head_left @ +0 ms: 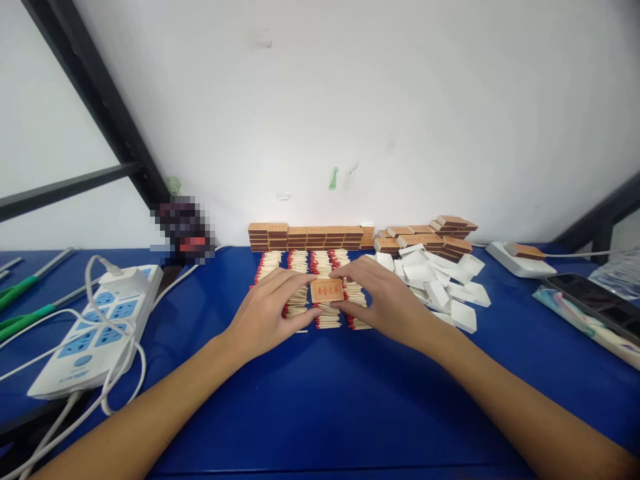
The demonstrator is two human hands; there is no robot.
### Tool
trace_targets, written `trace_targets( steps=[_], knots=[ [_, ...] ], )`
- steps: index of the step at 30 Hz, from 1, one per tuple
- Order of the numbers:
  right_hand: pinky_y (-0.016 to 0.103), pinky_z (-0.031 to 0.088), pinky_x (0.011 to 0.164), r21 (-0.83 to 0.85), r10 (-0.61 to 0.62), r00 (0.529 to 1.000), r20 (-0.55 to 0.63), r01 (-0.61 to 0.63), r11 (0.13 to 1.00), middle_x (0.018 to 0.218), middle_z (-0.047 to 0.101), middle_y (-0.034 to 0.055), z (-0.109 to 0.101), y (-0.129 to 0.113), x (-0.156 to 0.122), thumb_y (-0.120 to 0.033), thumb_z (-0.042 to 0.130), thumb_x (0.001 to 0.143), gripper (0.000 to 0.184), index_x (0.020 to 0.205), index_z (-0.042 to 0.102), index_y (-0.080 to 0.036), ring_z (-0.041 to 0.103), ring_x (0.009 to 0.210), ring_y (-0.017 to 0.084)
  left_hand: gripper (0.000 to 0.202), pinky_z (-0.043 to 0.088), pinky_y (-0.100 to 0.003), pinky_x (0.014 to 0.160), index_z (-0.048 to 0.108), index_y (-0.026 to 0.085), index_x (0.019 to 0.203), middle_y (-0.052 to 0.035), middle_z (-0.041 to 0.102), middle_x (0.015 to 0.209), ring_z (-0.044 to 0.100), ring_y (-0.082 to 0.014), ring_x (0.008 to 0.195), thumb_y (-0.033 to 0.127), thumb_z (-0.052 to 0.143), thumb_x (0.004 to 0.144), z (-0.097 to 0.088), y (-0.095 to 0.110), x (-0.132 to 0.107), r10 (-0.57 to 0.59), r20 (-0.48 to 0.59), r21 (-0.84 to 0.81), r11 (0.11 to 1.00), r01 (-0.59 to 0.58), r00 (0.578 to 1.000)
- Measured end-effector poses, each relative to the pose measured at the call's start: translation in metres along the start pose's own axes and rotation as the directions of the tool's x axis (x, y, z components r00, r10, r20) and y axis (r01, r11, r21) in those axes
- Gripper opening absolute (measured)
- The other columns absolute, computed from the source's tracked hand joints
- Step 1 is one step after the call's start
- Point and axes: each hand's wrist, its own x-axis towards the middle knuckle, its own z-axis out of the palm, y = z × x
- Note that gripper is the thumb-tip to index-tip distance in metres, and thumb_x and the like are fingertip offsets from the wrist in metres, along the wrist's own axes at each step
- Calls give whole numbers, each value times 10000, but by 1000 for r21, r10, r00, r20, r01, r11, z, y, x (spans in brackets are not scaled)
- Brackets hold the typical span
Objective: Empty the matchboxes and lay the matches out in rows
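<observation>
A matchbox (pixel 327 290), orange-brown with red characters on its face, is held between both hands above the matches. My left hand (pixel 270 303) closes on its left side with thumb and fingertips. On the other side, my right hand (pixel 383 293) pinches its top and bottom edges near the right end. Beneath and behind the hands lie several rows of red-tipped matches (pixel 329 320) on the blue table (pixel 330 407). Parts of these rows are hidden by my fingers.
Stacked matchboxes (pixel 305 237) line the wall, with a looser pile of matchboxes (pixel 425 239) to their right. White inner trays (pixel 435 280) are heaped right of my right hand. A power strip (pixel 100 327) with cables is at left; a phone (pixel 595 303) lies far right.
</observation>
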Motion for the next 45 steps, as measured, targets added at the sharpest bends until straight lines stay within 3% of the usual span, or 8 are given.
trace_targets(
  steps=[5,12,20,26,30,33,40,45],
  knots=[
    [431,572,807,179,173,985,-19,-167,970,1145,713,77,4,-8,-2,-391,794,919,371,1227,609,-297,662,958,261,373,602,-423,944,661,237,1297,-89,761,1194,716,-249,1079,319,774,951,2,0,-1,-16,-29,-33,999,15,999],
    [340,535,663,628,400,905,142,-395,671,1061,691,49,15,-16,0,-549,816,864,387,1042,639,-254,626,809,188,354,602,-389,875,700,224,1259,-64,789,1084,719,-220,969,239,797,919,1,2,-1,-27,-113,-36,999,23,993],
    [289,430,557,651,486,841,236,-508,563,836,635,7,16,-19,2,-605,778,874,397,858,669,-223,528,662,146,450,611,-372,861,689,211,1283,-67,805,1104,741,-218,941,381,838,894,4,-5,-4,30,-81,28,999,-28,996],
    [269,381,532,675,585,802,123,-500,542,676,559,-27,9,-10,4,-615,807,839,447,778,627,-209,484,587,119,408,595,-416,928,709,184,1216,-98,787,1103,743,-267,1008,494,746,954,-18,-13,4,7,51,183,983,-16,999],
    [268,407,523,688,673,739,13,-495,530,682,606,-8,1,0,5,-624,840,794,462,790,639,-208,501,579,122,417,568,-387,917,753,209,1188,-87,771,1142,725,-271,1031,556,696,965,-57,-19,15,-168,399,202,975,92,902],
    [263,416,516,686,704,709,-42,-492,536,668,618,0,-2,8,6,-620,855,770,466,772,645,-204,508,571,120,449,543,-375,924,790,227,1152,-72,773,1134,719,-269,1016,608,712,927,-83,-26,14,-266,526,213,961,177,808],
    [260,406,499,680,719,692,-70,-494,542,648,623,1,0,19,5,-560,859,780,409,776,664,-200,505,543,112,393,552,-335,834,833,277,1039,-54,778,1121,731,-268,984,622,753,869,-91,-36,-6,-365,615,190,929,318,699],
    [258,411,499,658,723,685,-86,-507,557,659,632,6,1,22,4,-563,855,786,413,781,667,-195,508,543,110,451,568,-380,949,818,269,1178,-76,766,1249,735,-301,1097,574,789,847,-82,-35,-9,-358,599,197,933,302,716]
  ],
)
